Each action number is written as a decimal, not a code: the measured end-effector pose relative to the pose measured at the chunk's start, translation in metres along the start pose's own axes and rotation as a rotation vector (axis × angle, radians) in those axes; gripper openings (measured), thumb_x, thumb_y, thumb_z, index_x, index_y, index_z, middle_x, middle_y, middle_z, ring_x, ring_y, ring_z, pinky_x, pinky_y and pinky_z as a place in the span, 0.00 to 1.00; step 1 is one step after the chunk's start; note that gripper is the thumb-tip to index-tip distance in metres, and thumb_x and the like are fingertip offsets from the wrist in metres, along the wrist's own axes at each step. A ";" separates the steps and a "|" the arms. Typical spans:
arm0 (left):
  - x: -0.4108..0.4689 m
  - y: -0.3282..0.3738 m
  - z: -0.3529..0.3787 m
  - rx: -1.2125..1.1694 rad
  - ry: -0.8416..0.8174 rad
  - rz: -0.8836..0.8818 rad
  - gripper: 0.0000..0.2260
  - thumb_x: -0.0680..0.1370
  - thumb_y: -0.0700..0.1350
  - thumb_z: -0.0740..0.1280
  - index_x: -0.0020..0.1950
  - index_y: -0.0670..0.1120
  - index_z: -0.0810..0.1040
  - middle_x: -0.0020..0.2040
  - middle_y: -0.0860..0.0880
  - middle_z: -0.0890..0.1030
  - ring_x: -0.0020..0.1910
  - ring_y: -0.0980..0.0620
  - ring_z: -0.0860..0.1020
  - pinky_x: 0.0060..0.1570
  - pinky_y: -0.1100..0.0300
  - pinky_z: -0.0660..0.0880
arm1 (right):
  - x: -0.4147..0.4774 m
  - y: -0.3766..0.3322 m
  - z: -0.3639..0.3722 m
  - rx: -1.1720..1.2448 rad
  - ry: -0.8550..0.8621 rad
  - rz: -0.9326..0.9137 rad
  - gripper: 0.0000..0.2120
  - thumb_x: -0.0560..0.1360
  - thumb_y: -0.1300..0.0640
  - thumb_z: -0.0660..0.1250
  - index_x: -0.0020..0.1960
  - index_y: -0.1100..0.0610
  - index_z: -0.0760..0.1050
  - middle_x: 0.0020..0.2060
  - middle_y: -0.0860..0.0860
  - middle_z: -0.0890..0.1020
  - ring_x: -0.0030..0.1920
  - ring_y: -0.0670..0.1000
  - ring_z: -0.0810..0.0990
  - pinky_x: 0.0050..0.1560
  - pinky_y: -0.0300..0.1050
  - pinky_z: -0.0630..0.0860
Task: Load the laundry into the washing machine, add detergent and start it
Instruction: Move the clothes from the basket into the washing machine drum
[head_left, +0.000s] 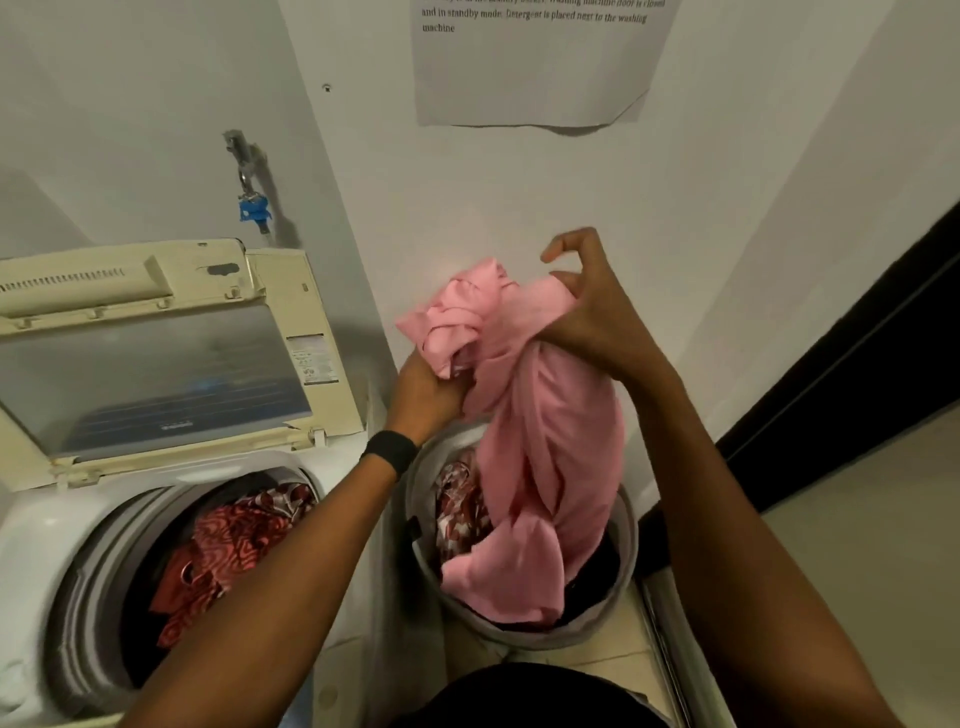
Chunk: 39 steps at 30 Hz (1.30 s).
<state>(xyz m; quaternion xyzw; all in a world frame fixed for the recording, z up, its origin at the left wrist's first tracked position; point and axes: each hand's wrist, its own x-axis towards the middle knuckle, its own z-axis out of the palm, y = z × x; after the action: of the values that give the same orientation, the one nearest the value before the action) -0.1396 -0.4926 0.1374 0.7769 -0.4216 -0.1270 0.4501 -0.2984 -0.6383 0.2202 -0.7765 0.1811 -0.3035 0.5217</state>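
A pink garment (545, 426) hangs bunched above the grey laundry basket (623, 603), its lower end still lying inside. My left hand (426, 384) grips its bunched upper left part. Higher up, my right hand (587, 317) clutches the cloth's top right. The top-loading washing machine (47, 540) stands at the left with its lid (156, 364) raised. A red patterned cloth (228, 540) lies in its drum. More red patterned fabric (460, 509) sits in the basket.
A water tap with a blue fitting (253, 208) is on the wall behind the machine. A printed paper notice (530, 67) hangs on the wall above the basket. A dark doorway edge (857, 364) runs along the right.
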 end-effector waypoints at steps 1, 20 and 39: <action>-0.002 0.013 0.001 -0.071 -0.040 0.025 0.06 0.79 0.45 0.64 0.54 0.54 0.76 0.46 0.57 0.80 0.46 0.50 0.81 0.41 0.63 0.73 | 0.007 -0.005 0.002 0.045 -0.004 0.000 0.23 0.72 0.67 0.75 0.58 0.59 0.65 0.40 0.55 0.77 0.37 0.51 0.74 0.39 0.45 0.70; -0.001 0.024 0.033 -0.590 0.026 -0.286 0.34 0.69 0.50 0.81 0.73 0.50 0.73 0.62 0.50 0.83 0.59 0.49 0.82 0.56 0.50 0.82 | -0.016 0.068 0.049 0.028 0.270 0.062 0.19 0.79 0.48 0.67 0.70 0.44 0.72 0.67 0.45 0.74 0.69 0.45 0.73 0.70 0.46 0.72; -0.011 -0.001 0.022 0.035 0.148 -0.046 0.22 0.67 0.61 0.69 0.47 0.44 0.81 0.39 0.51 0.81 0.35 0.52 0.79 0.28 0.70 0.68 | -0.043 0.064 0.025 0.093 0.328 0.256 0.16 0.75 0.56 0.71 0.60 0.57 0.72 0.49 0.48 0.84 0.46 0.36 0.82 0.48 0.37 0.78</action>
<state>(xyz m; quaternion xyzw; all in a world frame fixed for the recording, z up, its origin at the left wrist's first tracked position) -0.1578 -0.4968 0.1221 0.8014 -0.3714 -0.0721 0.4634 -0.3119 -0.6202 0.1423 -0.6622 0.3466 -0.3652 0.5549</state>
